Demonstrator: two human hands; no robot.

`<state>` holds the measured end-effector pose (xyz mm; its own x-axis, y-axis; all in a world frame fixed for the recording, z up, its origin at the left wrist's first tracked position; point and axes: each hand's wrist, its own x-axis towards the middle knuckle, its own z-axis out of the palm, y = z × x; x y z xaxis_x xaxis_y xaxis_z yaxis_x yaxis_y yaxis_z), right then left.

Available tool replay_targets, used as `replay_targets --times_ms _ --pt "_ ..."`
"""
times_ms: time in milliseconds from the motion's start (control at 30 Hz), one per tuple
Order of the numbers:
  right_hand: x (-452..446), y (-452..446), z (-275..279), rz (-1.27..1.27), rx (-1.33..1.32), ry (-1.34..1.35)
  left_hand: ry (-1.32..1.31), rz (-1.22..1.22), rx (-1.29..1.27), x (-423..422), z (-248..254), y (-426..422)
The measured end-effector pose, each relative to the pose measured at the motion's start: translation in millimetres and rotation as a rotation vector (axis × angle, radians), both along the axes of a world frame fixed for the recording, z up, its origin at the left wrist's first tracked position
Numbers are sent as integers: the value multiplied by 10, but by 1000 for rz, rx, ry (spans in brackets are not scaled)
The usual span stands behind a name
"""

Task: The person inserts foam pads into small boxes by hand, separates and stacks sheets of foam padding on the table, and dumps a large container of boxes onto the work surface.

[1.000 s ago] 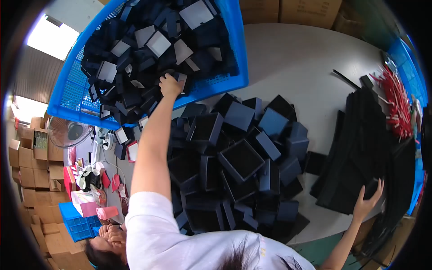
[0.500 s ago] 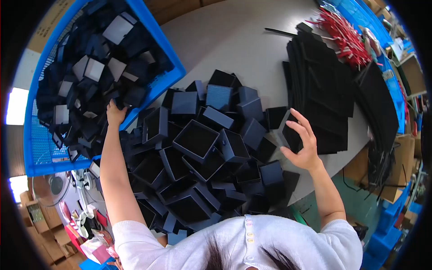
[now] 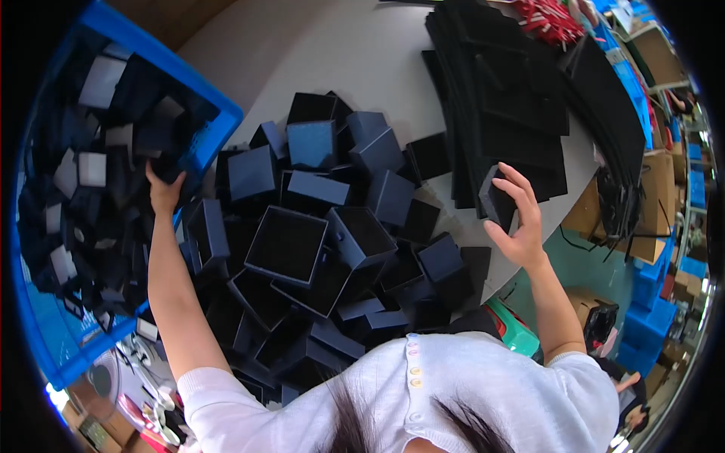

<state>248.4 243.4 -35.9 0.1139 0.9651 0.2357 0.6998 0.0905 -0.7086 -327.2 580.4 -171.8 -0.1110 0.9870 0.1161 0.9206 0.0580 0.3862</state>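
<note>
At the left, my left hand (image 3: pixel 164 189) reaches over the rim of a blue crate (image 3: pixel 219 113), its fingers on a dark box among many dark and white-faced boxes; whether it grips one is unclear. My right hand (image 3: pixel 519 219) has its thumb and fingers around a small dark box (image 3: pixel 496 198), beside a stack of black sheets (image 3: pixel 506 98). Between my hands lies a heap of dark blue open boxes, one of them an open tray (image 3: pixel 287 245) with a black inside.
Red and white strips (image 3: pixel 547 19) lie at the table's back right. More black strips (image 3: pixel 604 98) hang over the right edge. Cardboard boxes (image 3: pixel 657 196) and blue bins (image 3: pixel 646 325) stand beyond. Another person's hand (image 3: pixel 628 381) shows at the lower right.
The view has swung right, so the crate and heap sit farther left. My right hand has come up from the table's near edge with the small box. My left hand stays at the crate.
</note>
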Motion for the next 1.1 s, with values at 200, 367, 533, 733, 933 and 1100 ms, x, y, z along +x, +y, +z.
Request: replay_targets --times_ms 200,367,533,733,933,1100 --pt "-297 139 -29 113 46 49 418 -136 -386 -35 -257 -26" --pt "-342 -31 38 103 109 51 330 296 -508 813 441 -412" --pt "-254 -186 168 31 134 -5 420 335 -492 652 183 -195" --pt "64 -139 318 44 249 0 -263 -47 -27 338 1236 -248" --pt "-646 182 734 553 530 48 -533 -879 -111 2131 2595 -2361" --pt "-862 41 767 779 468 -221 -949 -950 -242 2723 2288 -2957"
